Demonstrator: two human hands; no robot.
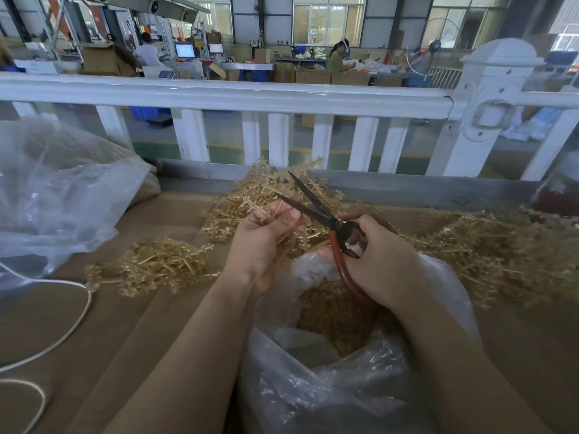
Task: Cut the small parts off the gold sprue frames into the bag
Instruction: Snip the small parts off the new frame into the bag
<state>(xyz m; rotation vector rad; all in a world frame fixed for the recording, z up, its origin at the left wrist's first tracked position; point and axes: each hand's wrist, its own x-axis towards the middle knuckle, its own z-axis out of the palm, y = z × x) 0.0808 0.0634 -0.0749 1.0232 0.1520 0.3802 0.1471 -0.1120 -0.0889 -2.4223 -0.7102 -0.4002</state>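
Left hand: my left hand (266, 236) pinches one gold sprue frame (255, 206) between curled fingers, held up over the bag's mouth.
Right hand: my right hand (380, 261) is curled through the red loop handles of the scissors (316, 211); blades parted, tips pointing away from me, just beside the held frame.
Bag: clear plastic bag (329, 386) sits open on the counter (109, 324) directly under both hands.
Done so far: a layer of small gold cut parts (332, 314) already lies in the bag; a fair amount, depth not readable.
Left to do: a heap of uncut frames behind my hands (266, 186), a wide heap to the right (488, 249), a smaller bundle to the left (156, 264).
Progress, my judgement: mid-task, with more stock uncut than cut.
Current step, my judgement: setting blades to the frame for a snip.
Other: second clear bag (62, 189) at far left; white cord (62, 333) across the counter.
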